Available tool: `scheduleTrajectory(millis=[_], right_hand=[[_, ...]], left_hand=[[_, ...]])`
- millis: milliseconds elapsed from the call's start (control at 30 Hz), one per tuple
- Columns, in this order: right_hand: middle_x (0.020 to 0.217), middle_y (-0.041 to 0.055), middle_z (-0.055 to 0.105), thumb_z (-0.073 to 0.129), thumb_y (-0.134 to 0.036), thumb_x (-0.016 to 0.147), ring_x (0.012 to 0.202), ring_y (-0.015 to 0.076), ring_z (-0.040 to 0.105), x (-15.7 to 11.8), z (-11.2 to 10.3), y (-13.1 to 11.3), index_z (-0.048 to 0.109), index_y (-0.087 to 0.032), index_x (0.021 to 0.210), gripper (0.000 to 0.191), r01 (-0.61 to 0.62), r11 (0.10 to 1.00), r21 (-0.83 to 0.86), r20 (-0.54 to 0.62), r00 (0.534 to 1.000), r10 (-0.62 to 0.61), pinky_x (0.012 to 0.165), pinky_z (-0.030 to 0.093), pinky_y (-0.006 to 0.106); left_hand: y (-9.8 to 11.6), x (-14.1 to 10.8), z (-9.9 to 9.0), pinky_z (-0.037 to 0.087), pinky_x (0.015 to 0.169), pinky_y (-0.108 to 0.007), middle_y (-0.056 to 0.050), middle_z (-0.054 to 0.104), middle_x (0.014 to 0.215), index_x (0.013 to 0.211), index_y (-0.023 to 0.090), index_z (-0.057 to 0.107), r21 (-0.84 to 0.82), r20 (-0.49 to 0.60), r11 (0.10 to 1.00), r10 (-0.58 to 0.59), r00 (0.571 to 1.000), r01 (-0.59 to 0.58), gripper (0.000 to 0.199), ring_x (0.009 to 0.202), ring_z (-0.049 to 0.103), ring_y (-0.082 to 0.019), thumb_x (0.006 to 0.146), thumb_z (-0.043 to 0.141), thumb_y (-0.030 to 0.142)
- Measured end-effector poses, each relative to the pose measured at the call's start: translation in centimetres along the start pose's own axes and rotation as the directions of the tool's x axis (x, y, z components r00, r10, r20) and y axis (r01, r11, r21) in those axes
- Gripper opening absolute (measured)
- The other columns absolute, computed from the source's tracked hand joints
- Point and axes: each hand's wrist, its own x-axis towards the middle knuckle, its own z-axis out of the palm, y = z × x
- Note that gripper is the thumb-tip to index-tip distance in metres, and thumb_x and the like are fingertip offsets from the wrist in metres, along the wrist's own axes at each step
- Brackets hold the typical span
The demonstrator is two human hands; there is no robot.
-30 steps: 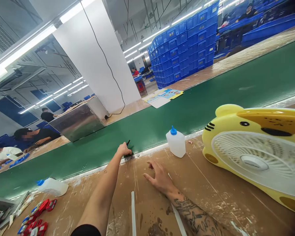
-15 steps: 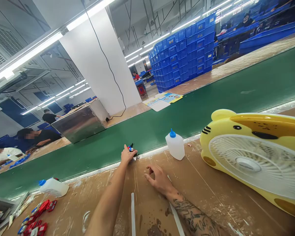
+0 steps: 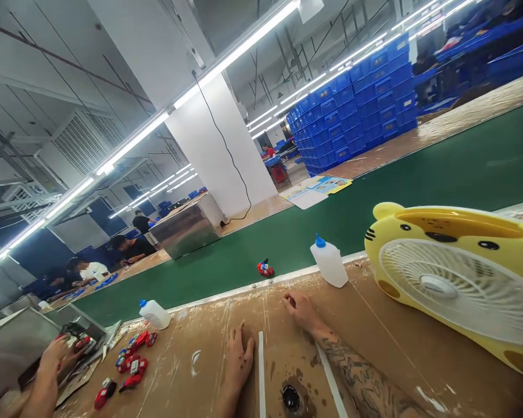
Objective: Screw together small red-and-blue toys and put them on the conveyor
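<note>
My left hand (image 3: 239, 355) rests on the brown covered table, fingers stretched and holding nothing. Farther right, my right hand (image 3: 303, 310) lies on the table with its fingers loosely curled, a gap by the thumb and no object visible in it. Beyond both hands, a small red, blue and white toy-like piece (image 3: 265, 268) sits on the green belt (image 3: 226, 255) near its close edge, apart from my hands. A dark round shiny object (image 3: 291, 397) is on the table between my forearms, among wet-looking spots.
A white bottle with blue cap (image 3: 330, 264) and a yellow animal-faced fan (image 3: 440, 290) stand at right. Several red pieces (image 3: 133, 363) and another bottle (image 3: 156, 314) are at left. A co-worker's hands (image 3: 58, 354) handle pieces beside them. Blue crates (image 3: 353, 110) are stacked behind.
My left hand has let go of the small piece on the green belt and drawn back toward me. The view has swung left, bringing a co-worker's hands in. My right hand stays on the table.
</note>
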Motion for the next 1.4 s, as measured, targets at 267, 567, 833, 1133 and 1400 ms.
scheduleTrajectory(millis=[267,567,833,1133,1400], right_hand=[[0.07,0.0026,0.066,0.048,-0.025,0.087,0.067,0.0189,0.06,0.0,-0.1,-0.3,0.066,-0.019,0.079,0.021,0.005,0.996,-0.091,0.017,1.0,-0.003,0.06,0.036,0.026],[0.068,0.0027,0.066,0.043,-0.033,0.092,0.065,0.019,0.057,-0.3,0.2,-0.4,0.062,-0.02,0.074,0.03,0.037,0.974,-0.225,0.183,0.983,0.005,0.06,0.032,0.027],[0.06,0.0008,0.063,0.045,-0.029,0.091,0.055,0.0163,0.054,-1.8,0.7,1.1,0.052,-0.021,0.063,0.03,0.157,0.939,-0.307,0.424,0.906,-0.013,0.056,0.026,0.029],[0.056,0.0016,0.061,0.042,-0.039,0.093,0.051,0.0171,0.051,-1.9,0.9,0.9,0.05,-0.023,0.061,0.037,0.113,0.971,-0.209,0.456,0.89,-0.006,0.054,0.032,0.03],[0.057,0.0026,0.062,0.045,-0.048,0.091,0.053,0.0187,0.052,-1.4,1.0,-1.2,0.062,-0.021,0.063,0.043,0.074,0.978,-0.192,0.358,0.934,0.0,0.056,0.042,0.029]], left_hand=[[2.2,1.2,-0.1,0.044,0.1,-0.037,-0.013,0.059,0.127,0.122,0.02,0.061,0.026,-0.001,1.0,0.01,1.0,-0.01,0.041,0.116,0.057,-0.028,0.085,0.049,0.034],[7.8,5.8,1.5,0.047,0.078,-0.033,-0.007,0.063,0.083,0.08,0.02,0.061,-0.506,0.008,0.862,0.021,1.0,-0.014,0.026,0.085,0.059,-0.024,0.083,0.045,0.04],[8.9,5.6,4.2,0.02,0.049,-0.026,0.005,0.027,0.049,0.049,0.019,0.032,-0.677,0.245,0.734,0.299,0.922,-0.058,0.042,0.049,0.027,-0.009,0.081,0.052,0.038],[8.6,5.2,3.8,0.016,0.047,-0.027,0.007,0.025,0.046,0.048,0.019,0.031,-0.708,0.241,0.704,0.318,0.917,-0.058,0.036,0.045,0.025,-0.008,0.075,0.054,0.025],[8.9,5.7,3.4,0.017,0.049,-0.026,0.006,0.025,0.05,0.048,0.019,0.033,-0.788,0.18,0.616,0.22,0.959,0.007,0.035,0.05,0.026,-0.009,0.075,0.051,0.032]])
